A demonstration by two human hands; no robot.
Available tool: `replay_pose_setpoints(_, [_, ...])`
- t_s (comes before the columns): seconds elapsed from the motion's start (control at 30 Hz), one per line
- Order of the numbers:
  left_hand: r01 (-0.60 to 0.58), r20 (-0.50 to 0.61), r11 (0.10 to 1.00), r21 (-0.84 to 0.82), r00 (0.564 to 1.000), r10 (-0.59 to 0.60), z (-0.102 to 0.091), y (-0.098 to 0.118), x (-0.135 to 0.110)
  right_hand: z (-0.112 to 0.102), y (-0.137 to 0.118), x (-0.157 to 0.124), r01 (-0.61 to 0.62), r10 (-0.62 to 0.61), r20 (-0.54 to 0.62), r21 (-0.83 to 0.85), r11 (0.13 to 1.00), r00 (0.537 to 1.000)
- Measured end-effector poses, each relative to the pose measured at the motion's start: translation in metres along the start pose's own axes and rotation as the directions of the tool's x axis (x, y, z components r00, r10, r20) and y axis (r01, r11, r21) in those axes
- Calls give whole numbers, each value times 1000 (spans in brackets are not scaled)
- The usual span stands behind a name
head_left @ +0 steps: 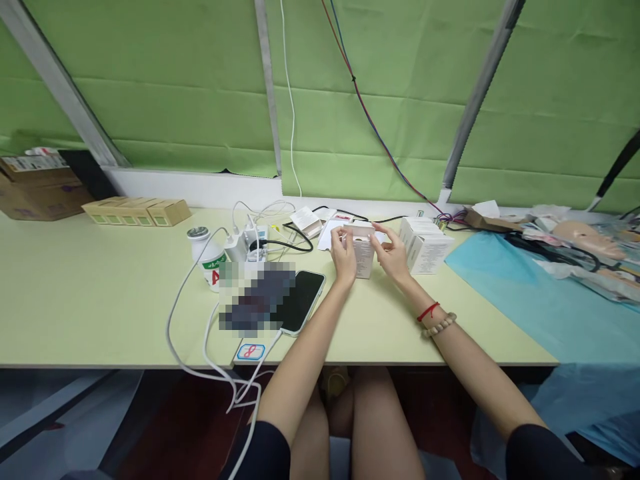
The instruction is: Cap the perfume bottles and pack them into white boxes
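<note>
A small white carton (364,259) with fine print stands upright on the table between my hands. Its top flap looks raised. My left hand (344,253) is curled at the carton's left side, with fingers on its upper edge. From the right, my right hand (391,253) touches the top corner with thumb and fingertips. Both hands grip the carton near its top. Just right of my right hand stand several similar white cartons (429,250) in a row. Behind my left hand lie an opened white box (307,221) and a white paper (327,238).
A phone (303,303) with a white cable lies left of my left forearm. Beyond it are a power strip (245,245) with plugs and a white bottle (206,257). Brown boxes (137,211) sit far left. A blue sheet (530,287) and a mannequin head (587,239) occupy the right.
</note>
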State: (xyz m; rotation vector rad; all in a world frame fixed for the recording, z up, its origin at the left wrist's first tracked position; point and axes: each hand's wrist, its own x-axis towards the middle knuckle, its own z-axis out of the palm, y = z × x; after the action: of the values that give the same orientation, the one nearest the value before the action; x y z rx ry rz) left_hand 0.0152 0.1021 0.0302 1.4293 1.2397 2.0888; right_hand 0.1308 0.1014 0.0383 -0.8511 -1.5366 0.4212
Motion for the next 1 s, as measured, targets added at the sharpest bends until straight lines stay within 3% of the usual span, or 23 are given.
replay_pose_setpoints(0.27, [48, 13, 998, 44, 999, -49, 1, 1, -6, 0, -2, 2, -94, 93, 10, 53, 994, 996])
replay_pose_setpoints(0.5, [-53, -26, 993, 106, 998, 57, 8, -8, -12, 0, -1, 2, -82, 78, 52, 84, 993, 996])
replay_pose_setpoints(0.73, [-162, 128, 978, 129, 981, 146, 8, -17, -10, 0, 6, 3, -49, 48, 26, 53, 997, 999])
replay_pose_setpoints(1.0, [-134, 148, 984, 116, 982, 116, 6, -15, -10, 1, 3, 1, -58, 58, -3, 48, 997, 998])
